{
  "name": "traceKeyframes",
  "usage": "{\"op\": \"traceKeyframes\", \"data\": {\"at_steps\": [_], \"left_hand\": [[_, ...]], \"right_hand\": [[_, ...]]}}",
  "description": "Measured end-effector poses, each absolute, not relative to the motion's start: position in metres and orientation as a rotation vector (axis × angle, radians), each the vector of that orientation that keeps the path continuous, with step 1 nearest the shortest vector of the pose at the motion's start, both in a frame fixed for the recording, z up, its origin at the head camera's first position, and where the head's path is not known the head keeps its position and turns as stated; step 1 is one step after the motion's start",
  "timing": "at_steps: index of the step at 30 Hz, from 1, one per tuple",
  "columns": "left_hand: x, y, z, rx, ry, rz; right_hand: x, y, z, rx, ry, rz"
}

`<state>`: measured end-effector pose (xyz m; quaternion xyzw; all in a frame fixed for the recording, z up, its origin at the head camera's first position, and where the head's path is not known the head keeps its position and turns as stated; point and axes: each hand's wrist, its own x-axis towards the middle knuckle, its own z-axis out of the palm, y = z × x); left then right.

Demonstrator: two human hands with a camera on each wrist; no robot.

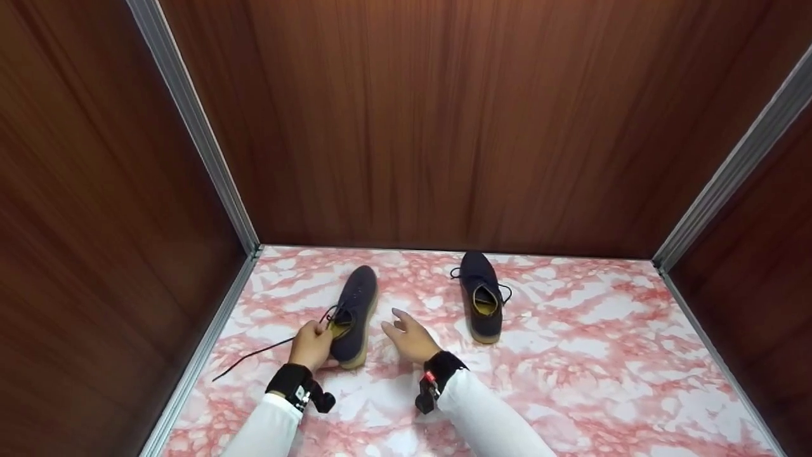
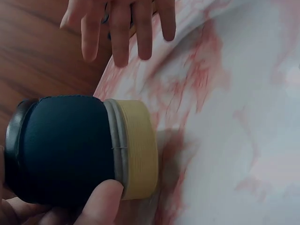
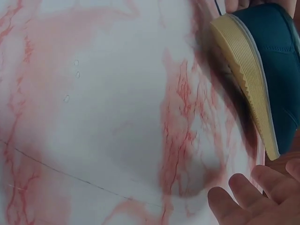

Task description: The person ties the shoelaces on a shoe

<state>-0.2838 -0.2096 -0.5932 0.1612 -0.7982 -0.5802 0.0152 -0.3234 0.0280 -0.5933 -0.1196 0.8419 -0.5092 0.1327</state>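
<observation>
Head view: wall (image 1: 393,127) beyond shoes (image 1: 360,293)

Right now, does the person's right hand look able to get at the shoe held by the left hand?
Probably yes: the right hand is empty and beside the held shoe, with only patterned surface showing between; the left hand grips from the opposite side.

The marbled surface (image 1: 590,355) gives wide passage beyond the right shoe (image 1: 479,273); the lane between the shoes is partly filled by the right hand (image 1: 412,339). Leftward, the left shoe (image 1: 359,304) and left hand (image 1: 311,346) obstruct (a lace (image 1: 254,353) trails there too).
</observation>
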Motion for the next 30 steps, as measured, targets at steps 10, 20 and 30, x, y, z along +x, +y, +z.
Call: {"op": "traceKeyframes", "data": {"at_steps": [10, 20, 30], "left_hand": [[-0.270, -0.174, -0.589, 0.463, -2.450, -1.908], [-0.258, -0.142, -0.590, 0.245, -2.534, -1.899], [-0.249, -0.119, -0.591, 0.084, -2.588, -1.836]], "right_hand": [[-0.325, 0.036, -0.595, -0.300, 2.380, -1.598], [-0.319, 0.047, -0.592, -0.197, 2.159, -1.842], [-0.316, 0.069, -0.592, -0.146, 2.179, -1.828]]}}
